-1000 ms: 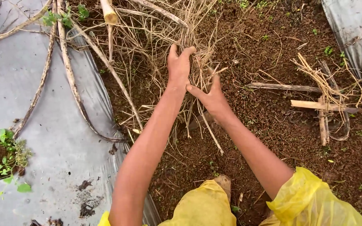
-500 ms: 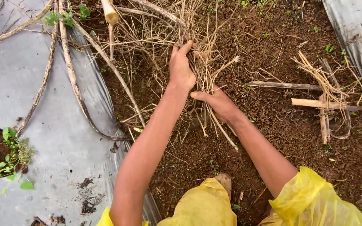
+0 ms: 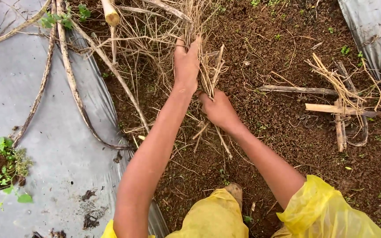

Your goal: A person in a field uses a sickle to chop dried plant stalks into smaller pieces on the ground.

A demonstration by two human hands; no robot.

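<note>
Between the two hands, on the bare soil strip, runs a bundle of dry stalks (image 3: 210,72). Its long axis goes nearly straight away from the person, loose tips fanning out toward the far edge of the soil (image 3: 270,132) and broken ends trailing back toward the knees.

The right hand (image 3: 219,109) is the nearer one: it is clenched round the lower part of the bundle, knuckles up, forearm coming in from the lower right. The left hand (image 3: 187,64) lies farther out along the same stalks, arm almost fully stretched, fingers extended and pressed against the bundle's left side; whether the fingers wrap it I cannot tell.

Left of the arms, long woody stems (image 3: 67,75) cross from the soil onto the grey sheet (image 3: 36,176). Well apart to the right lie cut sticks (image 3: 336,108) near the other sheet's edge.
</note>
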